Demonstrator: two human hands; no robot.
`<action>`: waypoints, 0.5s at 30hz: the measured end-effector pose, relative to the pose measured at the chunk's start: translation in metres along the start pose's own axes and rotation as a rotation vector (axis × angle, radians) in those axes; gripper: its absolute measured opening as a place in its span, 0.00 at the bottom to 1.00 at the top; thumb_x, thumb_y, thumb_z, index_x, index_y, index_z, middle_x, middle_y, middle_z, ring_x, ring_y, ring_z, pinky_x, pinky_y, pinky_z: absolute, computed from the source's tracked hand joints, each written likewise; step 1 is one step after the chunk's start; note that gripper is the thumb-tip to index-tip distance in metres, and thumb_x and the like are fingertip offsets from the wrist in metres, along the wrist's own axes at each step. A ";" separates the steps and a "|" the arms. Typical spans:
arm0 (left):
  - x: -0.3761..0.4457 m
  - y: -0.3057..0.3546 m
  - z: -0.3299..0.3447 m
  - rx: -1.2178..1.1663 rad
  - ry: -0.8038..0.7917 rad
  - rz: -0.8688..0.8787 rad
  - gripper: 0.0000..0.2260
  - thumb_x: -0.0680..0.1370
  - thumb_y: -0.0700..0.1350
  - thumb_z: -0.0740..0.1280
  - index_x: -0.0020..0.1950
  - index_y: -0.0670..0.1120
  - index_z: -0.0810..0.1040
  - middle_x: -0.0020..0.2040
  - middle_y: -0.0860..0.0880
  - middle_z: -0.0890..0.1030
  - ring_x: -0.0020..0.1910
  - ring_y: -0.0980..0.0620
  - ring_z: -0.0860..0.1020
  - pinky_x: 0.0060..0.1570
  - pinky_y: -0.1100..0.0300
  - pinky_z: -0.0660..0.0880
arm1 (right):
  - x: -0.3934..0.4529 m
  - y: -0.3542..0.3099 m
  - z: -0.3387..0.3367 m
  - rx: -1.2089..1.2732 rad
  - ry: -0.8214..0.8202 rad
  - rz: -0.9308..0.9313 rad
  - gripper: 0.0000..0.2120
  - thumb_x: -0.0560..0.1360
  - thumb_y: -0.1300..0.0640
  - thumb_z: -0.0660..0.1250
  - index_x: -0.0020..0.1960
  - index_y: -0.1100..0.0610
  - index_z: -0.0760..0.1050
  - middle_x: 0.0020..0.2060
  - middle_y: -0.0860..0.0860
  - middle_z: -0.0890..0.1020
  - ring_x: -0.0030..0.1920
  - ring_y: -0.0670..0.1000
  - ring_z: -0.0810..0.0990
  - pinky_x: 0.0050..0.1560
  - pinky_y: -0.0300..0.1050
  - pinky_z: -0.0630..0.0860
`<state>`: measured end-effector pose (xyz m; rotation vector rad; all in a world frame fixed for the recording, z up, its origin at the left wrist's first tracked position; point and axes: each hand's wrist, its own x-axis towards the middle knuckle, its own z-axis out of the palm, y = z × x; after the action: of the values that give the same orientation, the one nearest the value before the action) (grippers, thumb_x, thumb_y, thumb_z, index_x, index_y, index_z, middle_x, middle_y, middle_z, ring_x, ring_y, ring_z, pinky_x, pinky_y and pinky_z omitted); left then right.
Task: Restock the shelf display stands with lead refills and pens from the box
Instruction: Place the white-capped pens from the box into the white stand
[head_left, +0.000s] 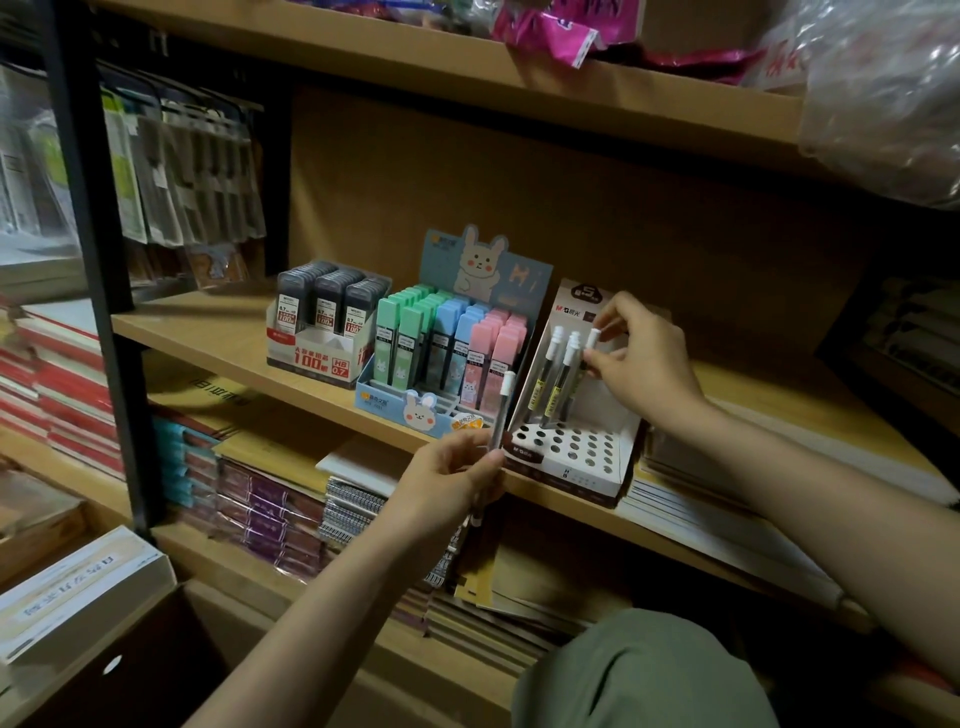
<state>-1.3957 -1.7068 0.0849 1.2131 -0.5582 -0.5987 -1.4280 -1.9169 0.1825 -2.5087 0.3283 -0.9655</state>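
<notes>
A white pen stand (574, 451) with rows of round holes sits at the front of the middle shelf. Two white-capped pens (551, 374) stand in its back row. My right hand (641, 361) pinches a third white-capped pen (592, 340) beside them, over the stand's back. My left hand (452, 475) grips another white-capped pen (501, 415) upright, just left of the stand. To the left stand a bunny display (415, 410) of green, blue and pink lead refill cases and a box of dark lead refills (324, 332).
The wooden shelf (208, 332) has bare board at its left. Notebooks (291, 499) are stacked on the shelf below. Paper stacks (727, 514) lie right of the stand. A white carton (78, 587) sits at lower left. Plastic bags (883, 93) hang over the upper right.
</notes>
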 end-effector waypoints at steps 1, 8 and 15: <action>0.000 0.000 0.000 0.006 0.004 0.012 0.09 0.80 0.37 0.62 0.58 0.39 0.78 0.45 0.44 0.78 0.42 0.53 0.78 0.38 0.68 0.75 | -0.001 0.000 0.001 -0.001 0.008 -0.004 0.12 0.73 0.65 0.71 0.49 0.53 0.72 0.48 0.48 0.76 0.45 0.51 0.81 0.47 0.46 0.82; 0.001 -0.001 -0.001 0.002 0.080 0.032 0.08 0.77 0.37 0.67 0.55 0.41 0.81 0.47 0.41 0.80 0.39 0.57 0.81 0.35 0.70 0.75 | -0.009 0.002 0.006 -0.038 -0.024 0.021 0.12 0.75 0.67 0.68 0.49 0.51 0.70 0.44 0.43 0.73 0.44 0.48 0.80 0.40 0.37 0.78; 0.001 0.000 0.001 0.031 0.151 0.096 0.09 0.74 0.39 0.71 0.53 0.46 0.81 0.44 0.48 0.84 0.41 0.57 0.82 0.38 0.67 0.77 | -0.016 -0.013 -0.008 -0.145 0.023 -0.018 0.10 0.76 0.59 0.69 0.57 0.53 0.74 0.53 0.48 0.74 0.42 0.45 0.78 0.45 0.38 0.79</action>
<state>-1.3958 -1.7077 0.0854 1.2419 -0.4965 -0.4144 -1.4440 -1.9019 0.1849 -2.6369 0.3966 -1.0113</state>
